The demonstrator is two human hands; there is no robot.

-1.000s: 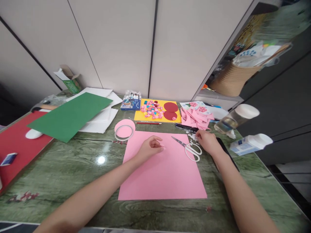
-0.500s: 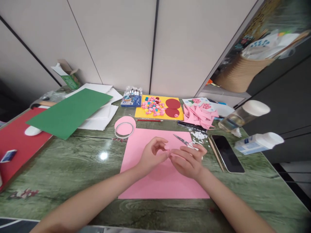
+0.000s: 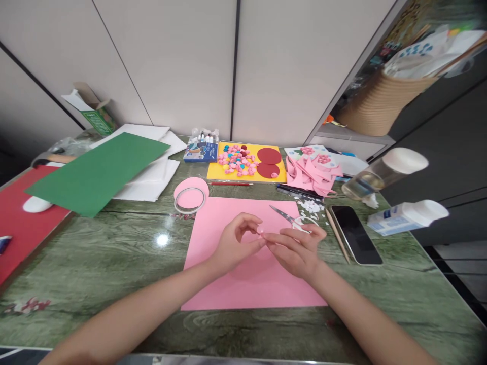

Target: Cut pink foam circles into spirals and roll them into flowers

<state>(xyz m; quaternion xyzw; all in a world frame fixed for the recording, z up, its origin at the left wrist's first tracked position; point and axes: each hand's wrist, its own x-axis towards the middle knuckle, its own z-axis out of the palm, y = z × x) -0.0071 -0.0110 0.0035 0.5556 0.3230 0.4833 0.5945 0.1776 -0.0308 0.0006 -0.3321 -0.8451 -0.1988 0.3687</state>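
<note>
Above a large pink sheet of paper (image 3: pixel 220 294), my two hands meet at the fingertips around a small pink paper piece (image 3: pixel 261 230). It looks rolled or curled, though its exact shape is too small to make out. My left hand (image 3: pixel 236 241) pinches it between thumb and fingers. My right hand (image 3: pixel 294 251) touches the same piece with closed fingertips from the right. Scissors (image 3: pixel 282 213) with white handles lie on the sheet just behind my right hand, which partly hides them.
Behind stand a yellow sheet (image 3: pixel 215 173) with pink balls (image 3: pixel 241 162) and dark red circles (image 3: pixel 269 156). Pink scraps (image 3: pixel 314 172), white bits (image 3: pixel 310 205), a phone (image 3: pixel 356 234) and bottles are at right. A tape roll (image 3: pixel 190 201) and green sheet (image 3: pixel 99 172) are at left.
The view has shifted a little, so things on the table sit slightly higher and further left. Both hands remain together, and the pink piece shows more clearly between the fingertips.
</note>
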